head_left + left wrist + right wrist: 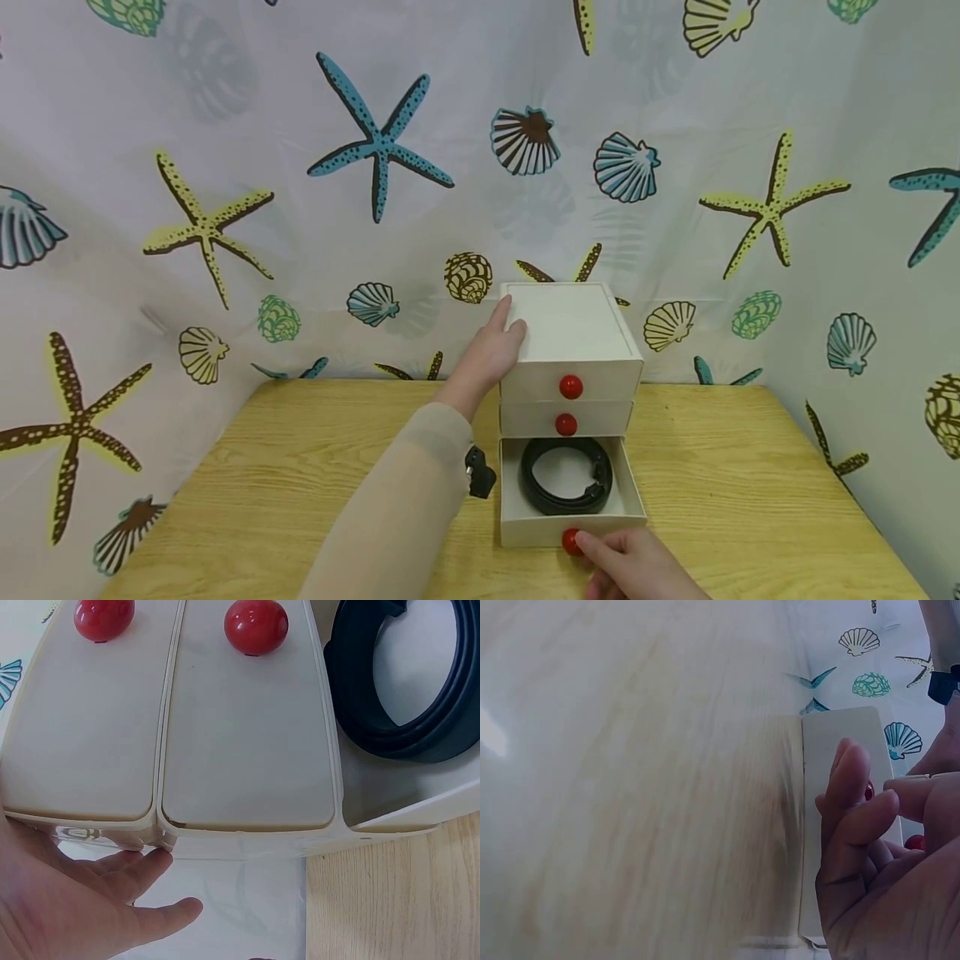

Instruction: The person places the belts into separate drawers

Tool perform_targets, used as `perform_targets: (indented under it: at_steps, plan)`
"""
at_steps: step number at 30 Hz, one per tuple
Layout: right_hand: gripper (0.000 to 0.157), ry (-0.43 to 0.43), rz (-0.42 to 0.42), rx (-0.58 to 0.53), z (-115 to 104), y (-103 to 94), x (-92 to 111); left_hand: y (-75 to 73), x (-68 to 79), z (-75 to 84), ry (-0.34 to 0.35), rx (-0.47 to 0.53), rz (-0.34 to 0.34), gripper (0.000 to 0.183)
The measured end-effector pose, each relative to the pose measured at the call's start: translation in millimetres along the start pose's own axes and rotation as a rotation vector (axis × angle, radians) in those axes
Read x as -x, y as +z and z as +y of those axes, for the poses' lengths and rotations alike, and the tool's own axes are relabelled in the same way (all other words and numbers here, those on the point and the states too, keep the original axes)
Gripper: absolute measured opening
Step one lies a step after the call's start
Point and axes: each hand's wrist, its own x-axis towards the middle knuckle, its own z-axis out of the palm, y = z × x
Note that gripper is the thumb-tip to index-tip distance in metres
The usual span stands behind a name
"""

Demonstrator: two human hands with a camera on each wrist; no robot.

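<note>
A small white drawer cabinet (570, 321) has three drawers with round red knobs. Its bottom drawer (532, 533) is pulled out, and a coiled black cable (531, 487) lies inside. My right hand (637, 567) pinches the bottom drawer's red knob (571, 542) between thumb and fingers. In the right wrist view those fingers cover most of the knob. My left hand (491, 354) rests against the cabinet's left side near the top, its fingers extended. The left wrist view shows the fingertips (159, 859) at the side wall, beside the closed upper drawers (247, 735).
The cabinet stands on a light wood table (337, 450) near its back edge. Behind it and along the sides hangs a white cloth (450, 200) printed with starfish and shells. A black device (480, 472) is strapped at the left wrist, close to the open drawer.
</note>
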Motion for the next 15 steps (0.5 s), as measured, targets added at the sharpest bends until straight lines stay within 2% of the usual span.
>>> perform_targets:
  at_steps: [15]
  plan:
    - [0.047,0.021,0.019,0.037,-0.9,2.7,-1.6,-0.3,2.4,1.4,0.008,0.015,-0.005,0.068]
